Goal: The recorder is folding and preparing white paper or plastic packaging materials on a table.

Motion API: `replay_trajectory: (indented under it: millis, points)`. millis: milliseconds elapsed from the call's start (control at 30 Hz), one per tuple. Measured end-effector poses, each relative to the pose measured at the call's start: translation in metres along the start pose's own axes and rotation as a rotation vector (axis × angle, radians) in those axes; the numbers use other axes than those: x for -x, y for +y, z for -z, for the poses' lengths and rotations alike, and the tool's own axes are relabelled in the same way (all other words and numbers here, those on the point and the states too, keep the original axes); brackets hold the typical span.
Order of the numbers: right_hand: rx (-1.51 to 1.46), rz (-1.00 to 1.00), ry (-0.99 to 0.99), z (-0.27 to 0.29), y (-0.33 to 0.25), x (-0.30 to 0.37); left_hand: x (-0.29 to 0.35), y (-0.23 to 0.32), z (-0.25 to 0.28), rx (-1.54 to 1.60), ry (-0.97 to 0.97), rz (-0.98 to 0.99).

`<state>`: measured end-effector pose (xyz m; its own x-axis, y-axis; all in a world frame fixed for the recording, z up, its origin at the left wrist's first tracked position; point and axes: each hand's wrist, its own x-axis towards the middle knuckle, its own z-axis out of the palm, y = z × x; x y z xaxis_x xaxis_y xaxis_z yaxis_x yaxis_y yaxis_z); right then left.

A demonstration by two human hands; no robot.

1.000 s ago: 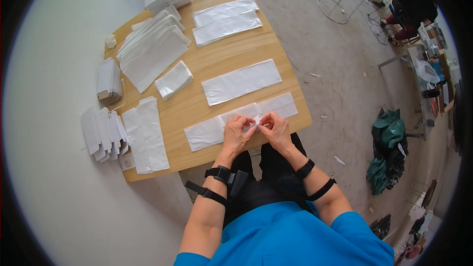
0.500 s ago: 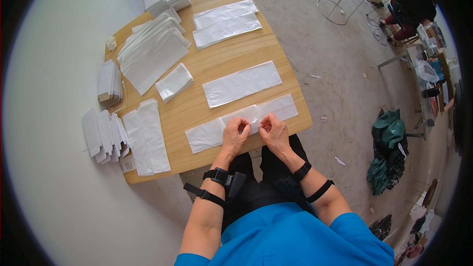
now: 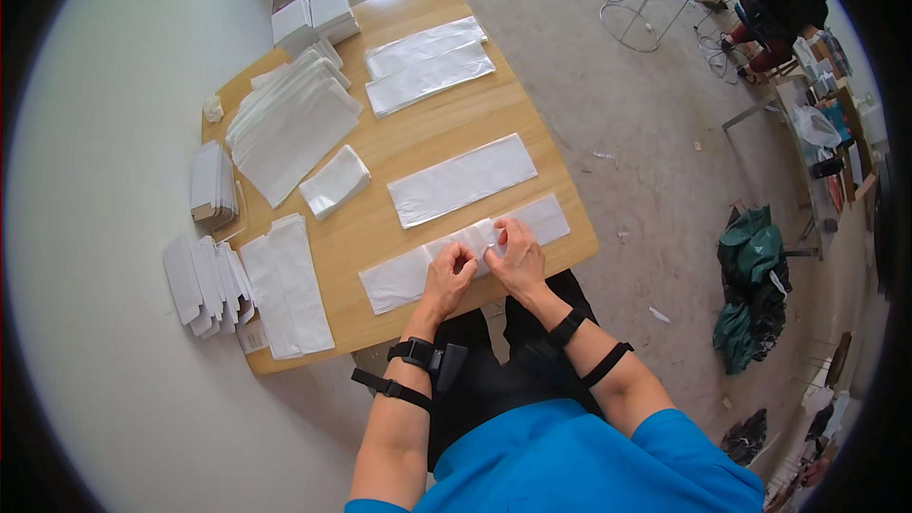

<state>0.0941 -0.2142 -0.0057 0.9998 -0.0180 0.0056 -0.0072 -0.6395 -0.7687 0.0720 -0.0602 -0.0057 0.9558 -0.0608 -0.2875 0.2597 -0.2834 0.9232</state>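
Note:
A long, flat strip of thin white plastic (image 3: pixel 394 280) lies along the table's near edge. Across its middle sits a smaller translucent plastic piece (image 3: pixel 483 233), partly covered by my hands. My left hand (image 3: pixel 448 277) is closed in a pinch at its near left edge, though the fingertips are partly hidden. On the other side my right hand (image 3: pixel 519 263) curls over the same piece, thumb at the near edge and fingers reaching onto its top. Just beyond lies a stack of flat white plastic bags (image 3: pixel 464 179), touched by neither hand.
The wooden table (image 3: pixel 342 247) also bears fanned white sheets (image 3: pixel 294 123), a small folded stack (image 3: pixel 335 180) and far white bags (image 3: pixel 432 79). White folded cartons (image 3: pixel 204 280) stand by the wall. Right: dark green plastic bags (image 3: pixel 748 275) on the floor and a seated person (image 3: pixel 784 0).
My right fingers have moved up and over the translucent piece, with thumb and fingers farther apart. My left hand stays in its pinch. The whole view has shifted slightly.

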Motion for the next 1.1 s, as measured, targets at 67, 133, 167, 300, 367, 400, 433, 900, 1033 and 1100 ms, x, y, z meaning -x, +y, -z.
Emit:
replay_trajectory:
  millis: [67, 133, 167, 300, 367, 400, 433, 900, 1033, 1100]
  points:
    - [0.003, 0.069, -0.049, 0.0, 0.001, -0.003, -0.001, -0.002, 0.0, 0.012, -0.002, -0.003]
    - [0.016, 0.054, -0.045, 0.001, -0.003, -0.004, -0.001, -0.004, 0.001, 0.031, -0.011, 0.005]
    - [0.022, 0.047, -0.043, 0.001, -0.005, -0.005, -0.002, -0.005, 0.002, 0.041, -0.021, 0.011]
    - [0.045, -0.06, 0.028, -0.006, 0.011, -0.005, -0.003, -0.009, 0.002, 0.089, -0.042, 0.008]
    - [0.034, -0.044, 0.04, -0.002, 0.01, -0.003, -0.002, -0.011, 0.003, 0.136, -0.052, 0.031]
    - [0.016, 0.003, 0.03, 0.003, 0.006, -0.003, -0.002, -0.013, 0.003, 0.162, -0.057, 0.043]
    - [-0.002, 0.051, 0.02, 0.008, 0.0, -0.002, -0.002, -0.015, 0.003, 0.173, -0.062, 0.045]
    - [0.261, -0.199, 0.053, -0.003, 0.003, -0.019, -0.004, -0.009, 0.008, 0.185, -0.135, 0.075]
    - [0.087, -0.091, 0.145, 0.009, 0.001, -0.011, -0.003, -0.012, 0.007, 0.205, -0.115, 0.074]
    - [-0.167, -0.117, 0.094, 0.015, -0.004, -0.005, -0.003, -0.015, 0.007, 0.187, -0.114, 0.078]
